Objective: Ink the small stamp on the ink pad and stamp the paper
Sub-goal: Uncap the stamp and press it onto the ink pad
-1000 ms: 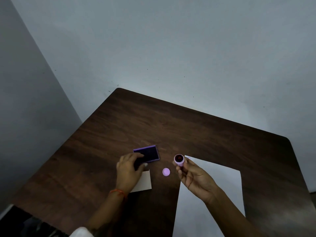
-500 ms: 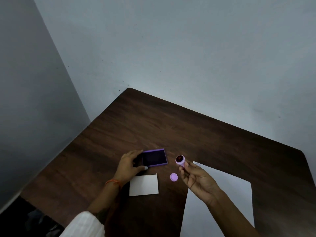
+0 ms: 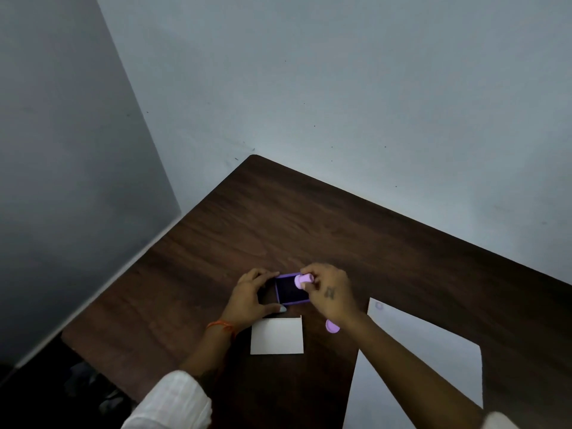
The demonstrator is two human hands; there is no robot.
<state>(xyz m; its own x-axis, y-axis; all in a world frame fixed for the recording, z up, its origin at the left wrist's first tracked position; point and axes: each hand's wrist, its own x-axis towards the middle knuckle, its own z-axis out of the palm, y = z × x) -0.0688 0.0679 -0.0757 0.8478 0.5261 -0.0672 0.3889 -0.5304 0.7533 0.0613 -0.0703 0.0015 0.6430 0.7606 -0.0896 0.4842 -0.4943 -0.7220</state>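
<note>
A small pink stamp (image 3: 302,280) is pinched in the fingers of my right hand (image 3: 328,292). Its face is turned down and left onto the dark pad of a purple ink pad (image 3: 291,293) lying open on the brown table (image 3: 340,224). My left hand (image 3: 252,297) grips the ink pad's left side, thumb at its near corner. A large white sheet of paper (image 3: 418,360) lies to the right, partly under my right forearm, with a faint mark near its top left corner.
A small white card (image 3: 276,335) lies just in front of the ink pad. The stamp's round pink cap (image 3: 331,327) rests on the table beside my right wrist. Grey walls meet at the table's far corner; the left edge drops to a dark floor.
My right hand has turned the stamp over and brought it left onto the ink pad. My left hand has stayed on the pad's left side.
</note>
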